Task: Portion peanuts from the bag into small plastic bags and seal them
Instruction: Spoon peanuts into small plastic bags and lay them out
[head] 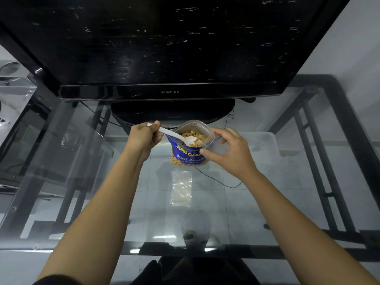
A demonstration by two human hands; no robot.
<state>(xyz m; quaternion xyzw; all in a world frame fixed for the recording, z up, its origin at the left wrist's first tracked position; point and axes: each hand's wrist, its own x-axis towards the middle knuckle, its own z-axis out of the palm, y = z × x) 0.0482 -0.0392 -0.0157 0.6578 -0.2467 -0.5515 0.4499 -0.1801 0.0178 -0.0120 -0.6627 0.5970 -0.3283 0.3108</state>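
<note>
- You are holding a white plastic spoon [178, 137] in your left hand [145, 136], the grip clamped round the end of its handle with the thumb lying along the top
- The bowl of the spoon is sitting inside the open mouth of the peanut bag [188, 154], and a few peanuts [193, 134] are resting in and around it
- Your right hand [230, 153] is gripping the right side of the peanut bag near its rim, the thumb pressing on the blue front and the fingers curling round behind, so that grip is clamped on the bag
- The peanut bag is standing upright between your two hands, over the middle of the glass tabletop [267, 182]; you cannot tell whether its base is resting on the glass or hanging just above it
- A small plastic bag [182, 188] is lying flat on the tabletop, nearer to you than the peanut bag and apart from it; whether it is holding anything is not showing clearly
- A television [164, 48] is standing at the far side of the tabletop, its rounded base [172, 112] sitting just behind the peanut bag
- A thin black cable [216, 178] is curving away from beside the foot of the peanut bag toward the right
- A clear box [16, 89] is showing at the far left edge
</note>
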